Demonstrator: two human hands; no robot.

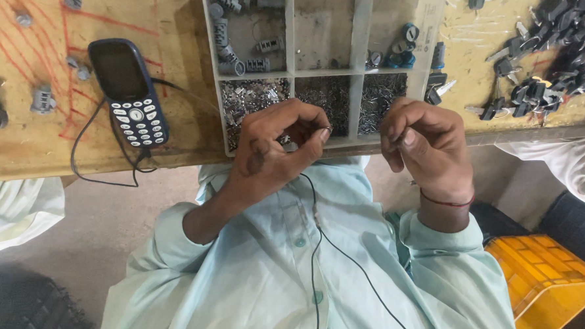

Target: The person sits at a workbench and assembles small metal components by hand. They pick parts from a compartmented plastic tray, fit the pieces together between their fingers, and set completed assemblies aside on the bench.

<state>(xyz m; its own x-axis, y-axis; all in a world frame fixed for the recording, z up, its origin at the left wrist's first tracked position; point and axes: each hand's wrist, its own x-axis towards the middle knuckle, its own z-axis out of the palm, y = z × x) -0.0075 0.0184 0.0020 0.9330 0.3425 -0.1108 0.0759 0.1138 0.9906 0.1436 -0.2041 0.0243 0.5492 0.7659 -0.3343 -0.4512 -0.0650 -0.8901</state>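
I see a scuffed yellowish wooden table (pixel 168 32) marked with red lines, carrying a dark blue keypad phone (pixel 129 91) with its black cable (pixel 102 182), a clear compartmented tray (pixel 360 66) of small metal parts, scattered grey fittings (pixel 42 100), and a heap of black-headed keys (pixel 550 48) at one end.

Pale mint buttoned shirt (pixel 290 270), red wrist thread (pixel 447 202)

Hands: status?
Left hand pinching a small metal part, kind unclear. Right hand curled shut, contents hidden. Both over parts tray edge, nothing blocking.
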